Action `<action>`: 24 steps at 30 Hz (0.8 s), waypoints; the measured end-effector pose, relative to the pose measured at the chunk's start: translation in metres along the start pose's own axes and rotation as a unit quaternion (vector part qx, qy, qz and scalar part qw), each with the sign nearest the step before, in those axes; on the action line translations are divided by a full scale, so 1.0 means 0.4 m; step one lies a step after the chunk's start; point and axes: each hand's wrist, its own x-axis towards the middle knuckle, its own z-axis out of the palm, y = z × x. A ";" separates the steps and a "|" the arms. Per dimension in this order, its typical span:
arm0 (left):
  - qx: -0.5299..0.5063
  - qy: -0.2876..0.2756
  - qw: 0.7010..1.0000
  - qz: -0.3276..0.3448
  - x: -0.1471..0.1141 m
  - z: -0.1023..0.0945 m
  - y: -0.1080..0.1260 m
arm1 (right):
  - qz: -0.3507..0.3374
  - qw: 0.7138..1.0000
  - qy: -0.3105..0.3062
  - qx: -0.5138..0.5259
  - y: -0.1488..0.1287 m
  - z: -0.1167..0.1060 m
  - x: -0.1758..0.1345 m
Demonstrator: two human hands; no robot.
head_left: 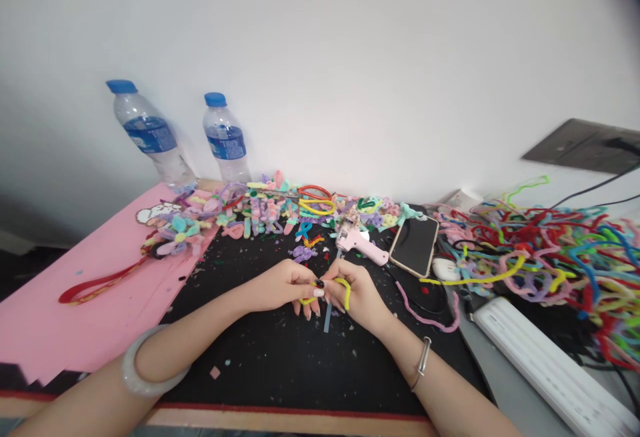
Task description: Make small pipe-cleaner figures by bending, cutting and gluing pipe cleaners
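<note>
A short yellow pipe cleaner (347,293) is pinched between both hands over the black mat (280,370). My left hand (283,285) closes thumb and fingers on its left part. My right hand (361,292) grips it from the other side, and one end curves up over the fingers. The fingertips of the two hands meet, so the middle of the pipe cleaner is hidden. Just beyond them lies a pink glue gun (369,247); its translucent glue stick (327,319) shows below the hands. A small purple pipe-cleaner piece (302,254) rests behind my left hand.
Twisted pipe-cleaner shapes (270,213) line the wall, with scissors (317,207) among them. A phone (415,246) and loose pipe cleaners (540,250) lie right, beside a white power strip (555,363). Pink sheets (95,277) and two water bottles (226,140) are left.
</note>
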 end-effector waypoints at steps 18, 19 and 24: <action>0.456 0.187 0.834 0.249 -0.014 0.029 -0.027 | 0.025 0.987 0.066 -0.145 -0.010 0.032 -0.004; 0.487 0.197 0.808 0.265 -0.014 0.031 -0.032 | 0.020 0.985 0.073 -0.156 -0.011 0.037 -0.006; 0.545 0.215 0.755 0.294 -0.016 0.041 -0.044 | 0.005 0.966 0.103 -0.235 -0.006 0.051 -0.012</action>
